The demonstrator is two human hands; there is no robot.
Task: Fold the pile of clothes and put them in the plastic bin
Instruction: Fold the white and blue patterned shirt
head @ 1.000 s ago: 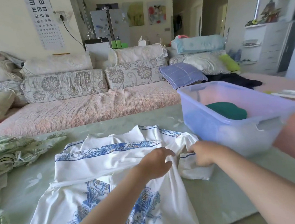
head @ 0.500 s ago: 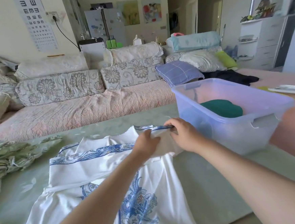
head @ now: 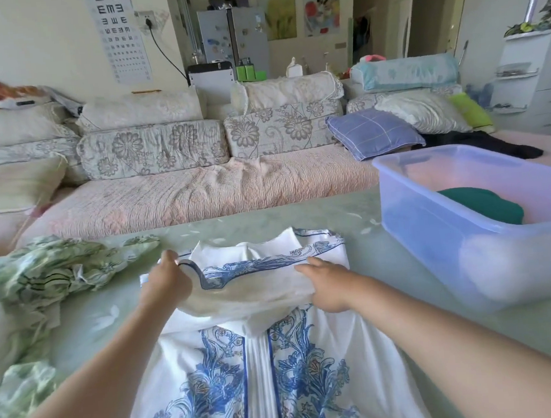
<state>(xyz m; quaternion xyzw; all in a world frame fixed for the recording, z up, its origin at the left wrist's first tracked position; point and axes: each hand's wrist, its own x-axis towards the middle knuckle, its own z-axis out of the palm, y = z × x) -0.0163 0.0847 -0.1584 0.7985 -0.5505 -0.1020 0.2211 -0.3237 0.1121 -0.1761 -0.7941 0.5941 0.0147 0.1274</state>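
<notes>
1. Lying on the table, the white garment with blue floral print is spread from the centre of the view toward 6 o'clock, with its collar end at 12 o'clock.
2. An upper fold of the white garment is raised off the layer beneath it and is carried between the two hands, just above the printed front.
3. The left grip is located at the 9 o'clock end of the raised fold. Its fingers are curled round the blue-trimmed edge, which is pinched against the thumb.
4. The right grip is located at the 3 o'clock end of the fold. Its fingers are laid fairly straight along the top of the cloth, pointing toward 9 o'clock. The thumb is hidden, so it cannot be told whether the fold is pinched or only pressed.
5. The plastic bin is positioned on the table at 2 o'clock of the white garment, near it but apart. A folded dark green garment is contained in it.
6. A crumpled pile of green patterned clothes is placed on the table at 9 o'clock, near the left grip.
7. A sofa with floral cushions is seen beyond the table at 12 o'clock.
</notes>
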